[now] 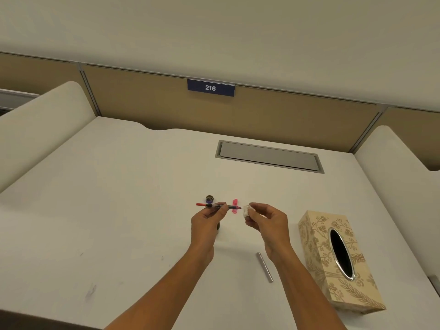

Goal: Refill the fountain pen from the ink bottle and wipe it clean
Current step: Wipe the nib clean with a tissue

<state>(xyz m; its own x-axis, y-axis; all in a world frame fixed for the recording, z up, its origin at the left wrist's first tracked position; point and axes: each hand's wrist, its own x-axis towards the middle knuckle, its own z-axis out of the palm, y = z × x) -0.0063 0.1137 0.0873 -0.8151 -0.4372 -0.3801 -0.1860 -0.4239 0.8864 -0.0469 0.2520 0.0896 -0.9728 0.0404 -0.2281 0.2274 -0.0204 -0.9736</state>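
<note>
Holding a fountain pen level above a white bench, a person brings a small wad of white tissue up to its nib.

The left hand pinches the pen's clear barrel between thumb and curled fingers, red end pointing left and nib pointing right; the right hand pinches the tissue in its fingertips, just at the nib tip. Behind the pen, a small round bottle cap rests on the bench, with a pink piece lying just right of it. The ink bottle itself is mostly hidden behind the left hand. Nearer the camera lies a silver pen part, and beside the right forearm stands a floral tissue box. A "216" sign hangs on the divider beyond.
</note>
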